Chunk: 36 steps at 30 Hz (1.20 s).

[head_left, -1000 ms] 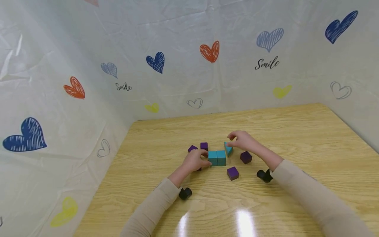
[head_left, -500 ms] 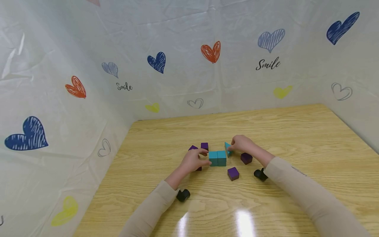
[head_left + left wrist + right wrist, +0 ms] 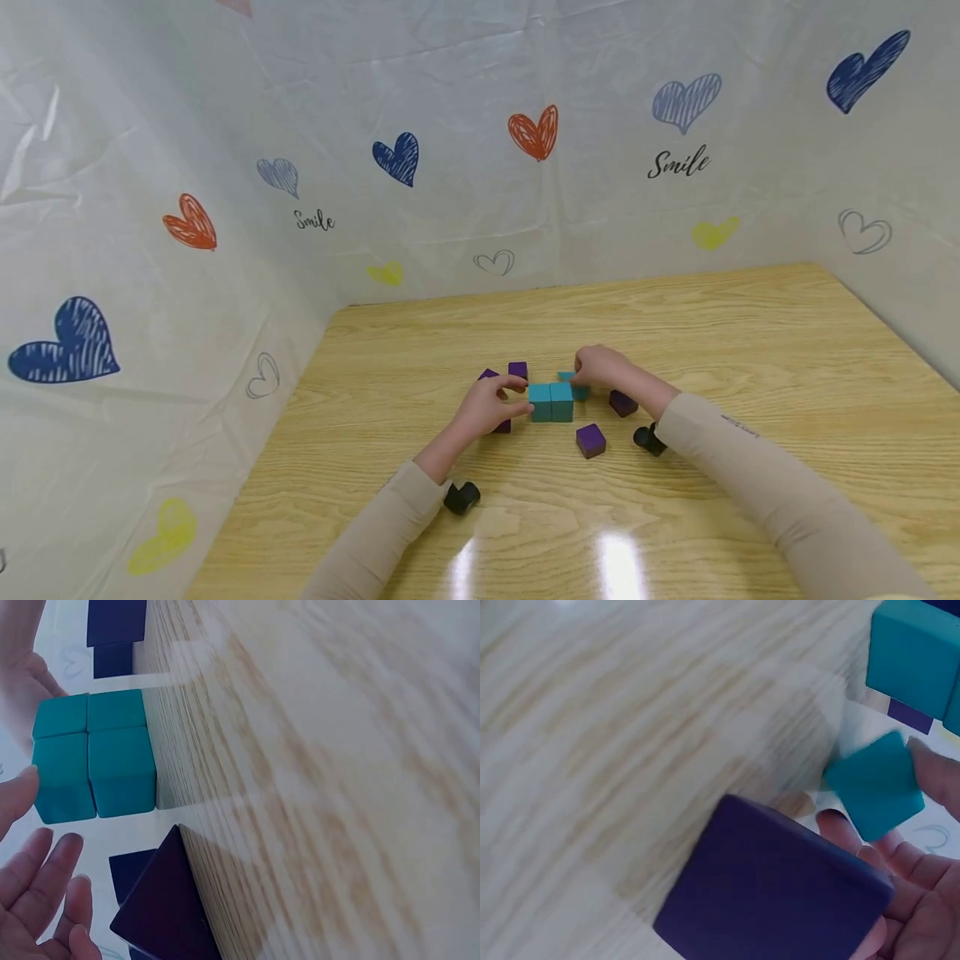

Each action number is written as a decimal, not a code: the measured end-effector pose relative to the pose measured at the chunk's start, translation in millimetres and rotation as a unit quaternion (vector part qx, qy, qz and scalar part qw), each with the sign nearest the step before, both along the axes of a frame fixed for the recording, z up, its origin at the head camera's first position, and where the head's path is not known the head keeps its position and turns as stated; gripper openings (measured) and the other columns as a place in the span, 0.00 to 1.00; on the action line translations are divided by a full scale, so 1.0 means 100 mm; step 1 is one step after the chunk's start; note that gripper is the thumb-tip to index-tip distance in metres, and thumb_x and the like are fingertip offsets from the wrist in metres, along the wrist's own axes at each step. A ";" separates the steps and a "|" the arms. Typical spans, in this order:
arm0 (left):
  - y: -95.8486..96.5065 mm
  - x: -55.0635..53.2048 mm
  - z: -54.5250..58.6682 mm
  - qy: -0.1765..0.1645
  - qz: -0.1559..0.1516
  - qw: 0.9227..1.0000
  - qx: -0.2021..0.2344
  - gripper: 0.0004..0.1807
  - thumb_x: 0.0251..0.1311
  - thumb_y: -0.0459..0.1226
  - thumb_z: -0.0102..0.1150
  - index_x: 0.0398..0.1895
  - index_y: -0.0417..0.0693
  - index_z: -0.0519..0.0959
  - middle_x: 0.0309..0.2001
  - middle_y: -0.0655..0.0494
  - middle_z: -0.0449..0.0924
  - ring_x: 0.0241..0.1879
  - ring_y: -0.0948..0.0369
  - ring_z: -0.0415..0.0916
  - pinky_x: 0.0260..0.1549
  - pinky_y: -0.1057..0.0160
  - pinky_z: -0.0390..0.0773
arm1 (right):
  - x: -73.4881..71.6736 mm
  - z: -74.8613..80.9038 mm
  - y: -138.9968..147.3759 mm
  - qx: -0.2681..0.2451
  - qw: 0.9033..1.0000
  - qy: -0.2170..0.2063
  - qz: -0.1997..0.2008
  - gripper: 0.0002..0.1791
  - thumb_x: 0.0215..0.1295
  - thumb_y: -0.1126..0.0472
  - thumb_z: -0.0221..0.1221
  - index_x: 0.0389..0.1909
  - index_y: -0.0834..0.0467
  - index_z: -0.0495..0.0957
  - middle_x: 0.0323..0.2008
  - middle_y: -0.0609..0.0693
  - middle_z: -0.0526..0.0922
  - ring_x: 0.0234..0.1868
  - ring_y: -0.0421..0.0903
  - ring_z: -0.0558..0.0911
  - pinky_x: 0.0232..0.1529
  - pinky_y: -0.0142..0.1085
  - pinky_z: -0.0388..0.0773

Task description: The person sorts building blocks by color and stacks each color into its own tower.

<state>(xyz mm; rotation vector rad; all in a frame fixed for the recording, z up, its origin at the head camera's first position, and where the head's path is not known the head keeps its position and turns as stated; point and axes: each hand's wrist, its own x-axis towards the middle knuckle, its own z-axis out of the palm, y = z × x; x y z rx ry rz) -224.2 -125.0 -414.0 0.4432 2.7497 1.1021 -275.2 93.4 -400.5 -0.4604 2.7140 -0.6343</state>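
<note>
Teal cubes stand pressed together mid-table; the left wrist view shows several of their teal faces. At their left side is my left hand, its thumb touching or nearly touching a cube and its other fingers apart from them. My right hand pinches a teal triangular block between thumb and fingers, just behind and right of the cubes. In the head view the fingers partly hide that block. A purple block fills the foreground of the right wrist view.
Purple blocks lie around the cubes: one purple cube in front, a dark purple block under the right wrist, another purple cube behind, and others partly covered by the left hand. Black wrist devices show below both wrists. Patterned sheeting surrounds the wooden table.
My right hand has come down onto the teal triangular block, pinched it and turned it, its wide side now running more sideways behind the cubes. The left hand has barely moved.
</note>
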 end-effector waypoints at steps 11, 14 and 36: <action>-0.01 0.00 -0.03 -0.001 0.005 1.000 0.023 0.16 0.53 0.42 0.64 0.46 0.49 0.79 0.45 0.55 0.80 0.38 0.59 0.70 0.35 0.65 0.73 | 0.01 -0.04 -0.01 0.019 1.000 0.003 0.000 0.20 0.49 0.61 0.66 0.41 0.68 0.75 0.39 0.59 0.79 0.33 0.48 0.74 0.34 0.38 0.73; -0.02 0.00 -0.04 -0.004 0.006 1.000 0.030 0.16 0.54 0.43 0.63 0.46 0.49 0.79 0.45 0.55 0.80 0.38 0.60 0.70 0.35 0.65 0.73 | 0.01 -0.06 0.00 0.015 1.000 0.003 -0.001 0.17 0.49 0.62 0.66 0.37 0.68 0.77 0.35 0.56 0.79 0.29 0.46 0.73 0.29 0.35 0.71; -0.02 -0.02 -0.09 -0.008 0.003 0.998 0.062 0.18 0.55 0.41 0.62 0.49 0.45 0.78 0.45 0.52 0.81 0.36 0.60 0.72 0.34 0.66 0.74 | 0.23 0.31 -0.01 -0.133 0.986 0.096 0.023 0.21 0.52 0.60 0.66 0.44 0.67 0.76 0.36 0.56 0.79 0.34 0.48 0.76 0.33 0.37 0.73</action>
